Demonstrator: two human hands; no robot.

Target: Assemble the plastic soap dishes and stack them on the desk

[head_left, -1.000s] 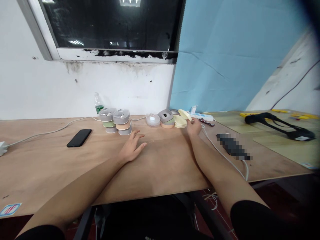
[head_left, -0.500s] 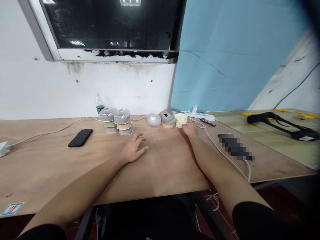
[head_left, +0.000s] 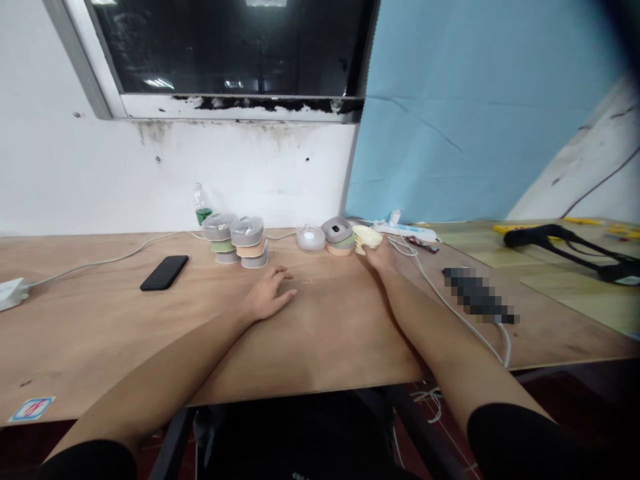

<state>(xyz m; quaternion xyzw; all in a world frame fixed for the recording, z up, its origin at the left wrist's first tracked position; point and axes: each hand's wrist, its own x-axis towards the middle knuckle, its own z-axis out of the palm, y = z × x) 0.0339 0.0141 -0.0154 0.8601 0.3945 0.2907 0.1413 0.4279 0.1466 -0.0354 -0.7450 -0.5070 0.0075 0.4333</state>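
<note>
Yellow dishes (head_left: 367, 235) stand in a short pile near the far edge of the wooden table (head_left: 320, 360), a bit right of the middle, in the head view. The right hand (head_left: 379, 255) is stretched out and holds the right side of this pile, with its thumb on the near side. It seems to hold on there because the mixed box pile (head_left: 338, 235) sits just beside it on the left, leaving little room for fingers. The left hand (head_left: 270, 295) holds nothing. It rests on the table with its fingers spread, maybe to keep steady. Past it, far and to the left, 2 tall box piles (head_left: 249, 232) stand side by side, each 3 high, perhaps stacked to save room. Between them and the mixed pile sits a clear box (head_left: 311, 238).

Most fingers of the right hand are hidden, so I cannot tell how tight the hold is, or if the dishes are off the table. I cannot count the dishes. On the right, a dark thing (head_left: 477, 295) is blurred into squares, and the black frame (head_left: 570, 253) is cut off at the right edge.
</note>
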